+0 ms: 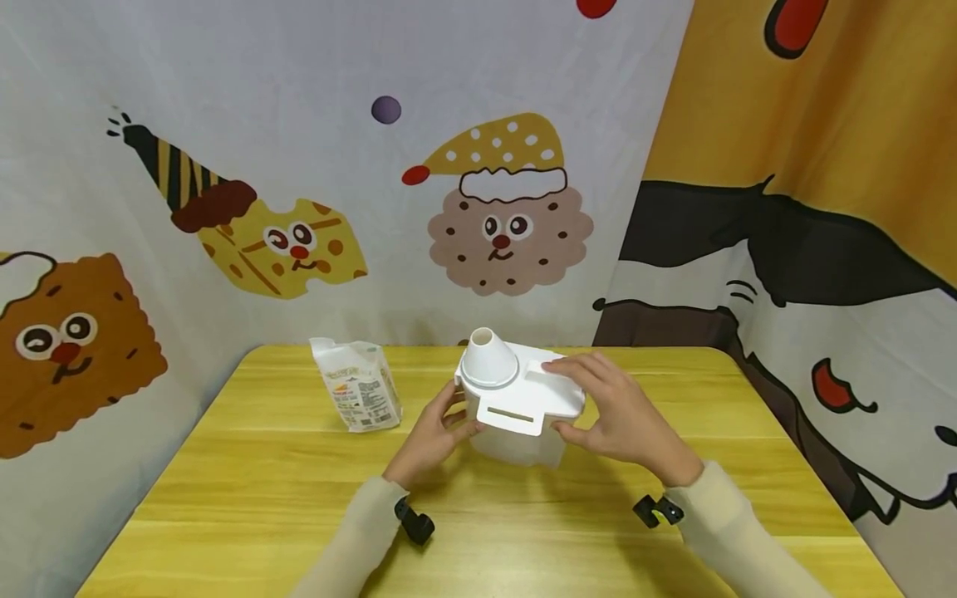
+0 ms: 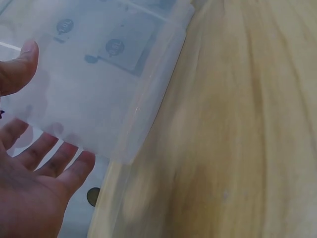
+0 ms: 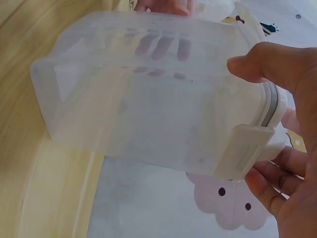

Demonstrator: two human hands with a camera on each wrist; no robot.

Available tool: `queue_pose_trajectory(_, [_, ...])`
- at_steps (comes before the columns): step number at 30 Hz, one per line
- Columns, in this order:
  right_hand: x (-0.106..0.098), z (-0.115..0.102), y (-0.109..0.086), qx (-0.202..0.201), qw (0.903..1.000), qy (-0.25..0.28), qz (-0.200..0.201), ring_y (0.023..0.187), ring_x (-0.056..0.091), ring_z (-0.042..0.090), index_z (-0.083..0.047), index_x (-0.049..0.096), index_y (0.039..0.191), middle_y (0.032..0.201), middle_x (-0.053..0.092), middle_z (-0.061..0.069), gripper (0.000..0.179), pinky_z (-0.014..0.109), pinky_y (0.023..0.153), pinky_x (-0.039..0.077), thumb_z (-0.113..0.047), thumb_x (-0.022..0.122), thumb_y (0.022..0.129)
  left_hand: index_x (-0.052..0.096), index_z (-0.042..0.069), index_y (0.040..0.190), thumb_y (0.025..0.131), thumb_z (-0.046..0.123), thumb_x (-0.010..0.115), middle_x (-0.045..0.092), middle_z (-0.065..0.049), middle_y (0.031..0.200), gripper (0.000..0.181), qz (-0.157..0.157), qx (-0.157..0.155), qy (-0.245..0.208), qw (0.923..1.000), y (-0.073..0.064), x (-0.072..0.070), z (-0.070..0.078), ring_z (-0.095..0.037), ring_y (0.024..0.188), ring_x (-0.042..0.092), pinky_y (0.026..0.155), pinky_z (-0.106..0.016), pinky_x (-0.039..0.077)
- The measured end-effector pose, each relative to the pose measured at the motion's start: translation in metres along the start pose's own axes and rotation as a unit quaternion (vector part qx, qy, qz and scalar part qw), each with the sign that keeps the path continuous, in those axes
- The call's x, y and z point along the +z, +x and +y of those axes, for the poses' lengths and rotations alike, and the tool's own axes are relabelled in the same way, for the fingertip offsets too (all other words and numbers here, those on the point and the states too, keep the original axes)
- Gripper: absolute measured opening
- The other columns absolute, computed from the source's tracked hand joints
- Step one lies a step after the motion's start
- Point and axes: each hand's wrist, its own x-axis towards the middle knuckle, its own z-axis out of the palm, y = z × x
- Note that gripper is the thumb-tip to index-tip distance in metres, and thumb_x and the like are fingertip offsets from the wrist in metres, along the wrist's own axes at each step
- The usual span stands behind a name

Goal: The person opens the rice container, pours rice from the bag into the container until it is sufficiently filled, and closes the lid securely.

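Note:
A translucent plastic storage container (image 1: 516,449) with a white lid (image 1: 557,397) stands upright on the table. On the lid's left part rises a white cone-shaped spout (image 1: 489,363), and a slotted clip tab (image 1: 510,417) hangs at the front. My left hand (image 1: 434,428) grips the container's left side, thumb in front and fingers at the back, seen through the wall (image 3: 148,89). My right hand (image 1: 620,407) holds the lid end at the right, its thumb (image 3: 250,67) on the front and its fingers on the lid's top. Faint round printed marks (image 2: 115,48) show through the container.
A white printed bag (image 1: 359,386) stands upright to the left of the container on the wooden table (image 1: 247,498). Behind the table's back edge hangs a cartoon-printed cloth (image 1: 463,50). Black camera mounts (image 1: 414,523) sit on both wrists.

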Motion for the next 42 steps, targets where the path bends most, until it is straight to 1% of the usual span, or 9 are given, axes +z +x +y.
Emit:
queue_pose_trajectory(5, [0.000,-0.008,-0.001,-0.007,0.9995,-0.027,0.014,0.110,0.061,0.017,-0.022,0.064,0.134,0.125,0.067,-0.002,0.071,0.037,0.079,0.059,-0.031,0.093,0.069,0.031,0.032,0.160,0.095,0.021,0.075,0.040,-0.001,0.162,0.079,-0.020,0.004,0.002,0.9998,0.002,-0.003,0.000,-0.028,0.146,0.043,0.122,-0.046,0.039])
queue_pose_trajectory(7, [0.000,-0.011,-0.001,-0.009,0.9992,-0.034,0.018,0.109,0.061,0.017,-0.021,0.064,0.133,0.123,0.068,-0.002,0.072,0.037,0.078,0.059,-0.031,0.093,0.068,0.029,0.032,0.161,0.096,0.022,0.073,0.037,0.000,0.163,0.079,-0.028,0.008,0.002,0.9996,0.003,-0.005,-0.001,-0.028,0.147,0.042,0.123,-0.046,0.038])
queue_pose_trajectory(12, [0.000,-0.015,-0.001,-0.006,0.9992,-0.039,0.007,0.112,0.058,0.017,-0.021,0.062,0.135,0.125,0.065,-0.003,0.072,0.037,0.084,0.058,-0.031,0.091,0.070,0.029,0.032,0.161,0.096,0.021,0.073,0.035,0.001,0.165,0.079,-0.039,0.012,0.000,0.9992,0.004,-0.008,0.001,-0.028,0.147,0.042,0.124,-0.047,0.037])
queue_pose_trajectory(18, [-0.002,-0.013,0.000,-0.003,0.9993,-0.034,-0.016,0.117,0.053,0.018,-0.020,0.058,0.139,0.132,0.062,-0.001,0.073,0.041,0.093,0.055,-0.032,0.090,0.074,0.030,0.030,0.161,0.096,0.019,0.074,0.037,0.000,0.164,0.079,-0.036,0.007,-0.005,0.9993,0.004,-0.009,0.005,-0.029,0.148,0.041,0.124,-0.048,0.037])
queue_pose_trajectory(22, [-0.003,-0.011,-0.002,0.002,0.9992,-0.026,-0.031,0.122,0.051,0.018,-0.021,0.056,0.142,0.137,0.059,-0.001,0.074,0.042,0.097,0.055,-0.034,0.089,0.078,0.032,0.028,0.159,0.093,0.020,0.077,0.040,-0.003,0.161,0.080,-0.024,0.006,0.001,0.9997,0.000,-0.007,0.008,-0.030,0.148,0.041,0.124,-0.050,0.037])
queue_pose_trajectory(28, [-0.009,-0.006,-0.003,-0.008,0.9982,0.011,-0.058,0.132,0.047,0.018,-0.022,0.049,0.148,0.148,0.052,-0.001,0.080,0.044,0.101,0.056,-0.030,0.089,0.079,0.034,0.023,0.158,0.088,0.026,0.083,0.043,-0.005,0.159,0.085,0.029,0.011,0.054,0.9981,-0.008,0.005,0.013,-0.033,0.145,0.044,0.119,-0.053,0.042])
queue_pose_trajectory(32, [-0.014,0.000,-0.003,-0.024,0.9958,0.031,-0.082,0.138,0.047,0.019,-0.023,0.048,0.149,0.152,0.050,0.000,0.083,0.046,0.107,0.053,-0.024,0.089,0.077,0.036,0.018,0.156,0.088,0.031,0.083,0.044,-0.008,0.156,0.084,0.057,0.017,0.058,0.9966,-0.012,0.012,0.013,-0.034,0.142,0.046,0.116,-0.052,0.045])
queue_pose_trajectory(37, [-0.014,0.005,-0.003,-0.029,0.9943,0.040,-0.094,0.138,0.048,0.020,-0.024,0.048,0.149,0.152,0.050,0.000,0.084,0.048,0.108,0.053,-0.022,0.089,0.076,0.039,0.020,0.153,0.088,0.034,0.083,0.048,-0.006,0.151,0.080,0.072,0.022,0.059,0.9954,-0.012,0.017,0.010,-0.031,0.137,0.050,0.113,-0.047,0.050])
queue_pose_trajectory(42, [-0.012,0.005,-0.003,-0.030,0.9946,0.042,-0.090,0.137,0.049,0.020,-0.024,0.050,0.149,0.151,0.052,-0.001,0.083,0.050,0.108,0.052,-0.021,0.089,0.075,0.040,0.022,0.153,0.088,0.032,0.083,0.048,-0.004,0.151,0.079,0.077,0.021,0.055,0.9953,-0.012,0.017,0.010,-0.030,0.137,0.051,0.113,-0.047,0.050])
